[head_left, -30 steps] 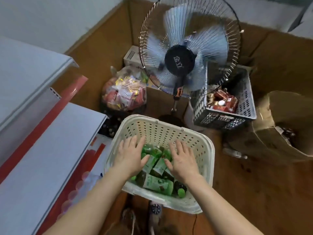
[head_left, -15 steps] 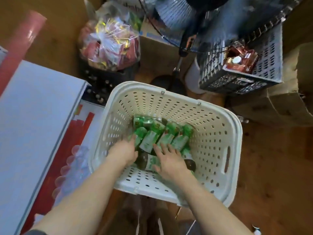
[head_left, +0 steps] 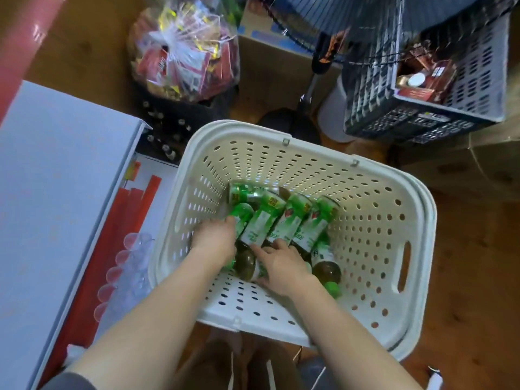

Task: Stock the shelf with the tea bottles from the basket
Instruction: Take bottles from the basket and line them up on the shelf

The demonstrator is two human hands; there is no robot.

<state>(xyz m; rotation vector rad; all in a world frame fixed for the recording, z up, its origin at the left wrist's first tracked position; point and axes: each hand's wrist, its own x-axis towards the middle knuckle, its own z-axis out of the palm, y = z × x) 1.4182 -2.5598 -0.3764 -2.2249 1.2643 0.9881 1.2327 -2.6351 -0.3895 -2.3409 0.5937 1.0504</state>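
Observation:
A white perforated basket [head_left: 374, 229] sits on the floor below me. Several tea bottles [head_left: 292, 220] with green labels and green caps lie in a pile on its bottom. My left hand [head_left: 215, 239] is deep in the basket at the left of the pile, its fingers curled around the leftmost tea bottle [head_left: 240, 213]. My right hand [head_left: 281, 266] lies beside it, with finger and thumb closed on a dark bottle [head_left: 247, 267] that lies crosswise at the near side. The white shelf [head_left: 56, 192] stands at the left.
Below the shelf board are red strips and a row of clear plastic cups [head_left: 126, 266]. Behind the basket stand a fan pole [head_left: 308, 94], a tied bag of snacks [head_left: 183, 57] on a black bottle crate [head_left: 168, 130], a grey crate [head_left: 422, 119] and a cardboard box [head_left: 464, 170].
My head has tilted down and closer, so the fan left the view. Both hands went from hovering over the basket down to its bottom and closed on bottles.

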